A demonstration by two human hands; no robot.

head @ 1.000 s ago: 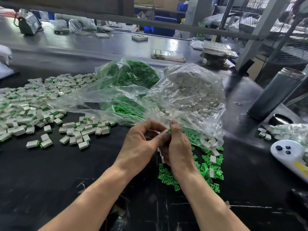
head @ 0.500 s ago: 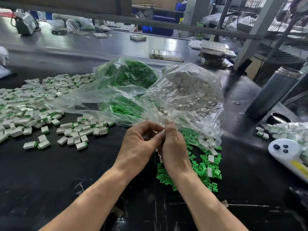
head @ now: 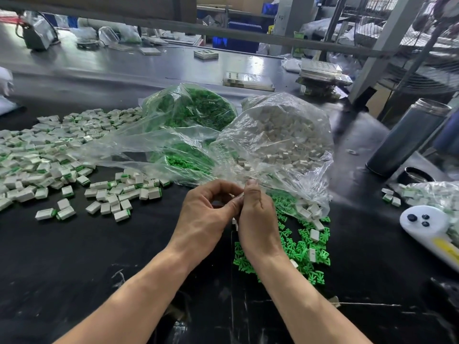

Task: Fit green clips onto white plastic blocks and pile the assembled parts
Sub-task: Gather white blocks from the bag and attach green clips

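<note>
My left hand [head: 206,214] and my right hand [head: 258,217] meet at the table's middle, fingers curled together around a small part that their fingers hide almost fully. Loose green clips [head: 305,247] lie under and right of my right hand, with a few white blocks [head: 314,235] among them. A clear bag of white blocks [head: 285,140] lies just beyond my hands, and a clear bag of green clips [head: 196,108] behind it. Assembled white-and-green parts [head: 49,155] spread in a wide pile at the left.
A grey metal bottle [head: 407,137] stands at the right, with a white controller [head: 427,227] and another small bag of parts [head: 434,194] near it. Trays and boxes [head: 248,79] sit on the far table. The black table [head: 74,256] lies bare at the front left.
My hands stay together at the same spot, with the fingers shifting slightly on the small part. The view has drifted a little; nothing else moved.
</note>
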